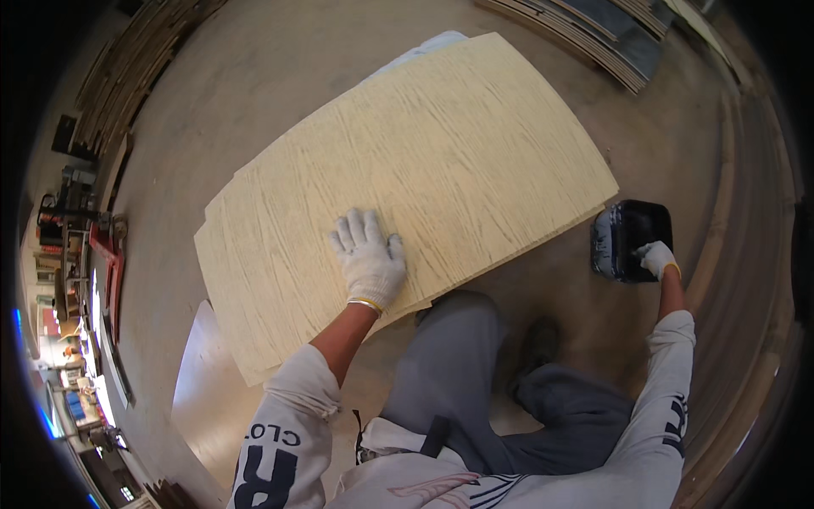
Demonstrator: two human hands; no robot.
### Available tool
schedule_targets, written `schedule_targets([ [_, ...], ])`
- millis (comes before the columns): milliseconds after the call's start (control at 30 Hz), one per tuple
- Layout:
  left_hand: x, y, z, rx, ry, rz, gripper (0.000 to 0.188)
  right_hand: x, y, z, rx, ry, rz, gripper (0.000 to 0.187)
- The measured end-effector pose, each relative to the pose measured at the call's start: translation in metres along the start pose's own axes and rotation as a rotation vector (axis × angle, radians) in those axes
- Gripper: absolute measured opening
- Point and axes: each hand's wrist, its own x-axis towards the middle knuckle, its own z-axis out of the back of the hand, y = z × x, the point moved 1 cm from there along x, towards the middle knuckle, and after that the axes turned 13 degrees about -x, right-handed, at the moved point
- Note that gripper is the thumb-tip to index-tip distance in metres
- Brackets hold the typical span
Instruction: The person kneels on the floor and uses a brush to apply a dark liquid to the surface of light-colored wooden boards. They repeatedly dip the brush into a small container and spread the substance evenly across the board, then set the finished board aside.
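Note:
A large pale yellow board with a streaked, wood-grain-like surface (441,153) lies before me, with at least one more sheet edge showing beneath it. My left hand (371,263), in a white knitted glove, rests flat on the board near its close edge, fingers spread. To the right of the board stands a black square bucket (604,242) with pale smears down its side. My right hand (655,259), gloved too, reaches over the bucket's rim with its fingers curled. Whatever it grips is lost in the bucket's dark inside.
Stacked panels (585,34) lie on the floor at the far right. More long boards (127,72) are piled at the far left. A red metal frame (108,254) and cluttered shelves line the left side. Brown layered material (746,254) runs along the right edge.

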Motion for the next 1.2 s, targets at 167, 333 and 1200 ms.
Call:
schedule_targets([
  [167,0.003,-0.017,-0.004,0.068,0.013,-0.055,0.061,-0.022,-0.012,0.004,-0.105,-0.104,-0.055,0.031],
  [333,-0.003,-0.008,0.003,0.057,0.035,-0.051,0.063,-0.037,0.023,0.013,-0.168,-0.218,-0.195,0.022],
  [1200,-0.002,-0.007,0.005,0.100,-0.004,-0.091,0.060,-0.010,0.020,0.011,0.037,-0.391,-0.471,0.044],
])
